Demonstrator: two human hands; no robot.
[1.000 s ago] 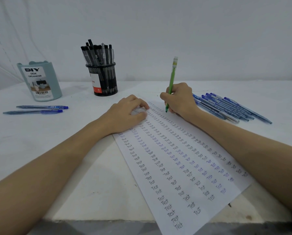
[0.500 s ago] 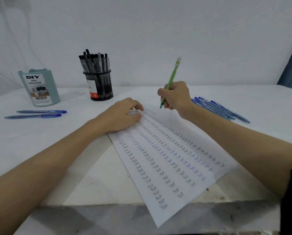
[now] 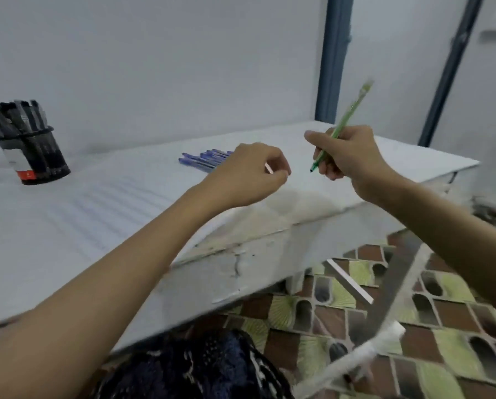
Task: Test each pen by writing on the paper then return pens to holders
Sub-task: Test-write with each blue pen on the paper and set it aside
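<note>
Hovering above the table's [image 3: 269,243] near right edge, the left hand [image 3: 246,174] is loosely curled and holds nothing, while the right hand [image 3: 347,159] pinches the green pen [image 3: 345,122], tip down-left, cap end up-right. Blue pens [image 3: 203,159] lie just beyond the left hand. The black mesh holder [image 3: 30,151] stands far left, well apart, nearer the left hand.

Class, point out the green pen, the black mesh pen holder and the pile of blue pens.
green pen [image 3: 345,120], head view: mid-barrel above the right hand.
black mesh pen holder [image 3: 39,158], head view: its mesh wall.
blue pens [image 3: 203,159], head view: middle of the pile.
</note>
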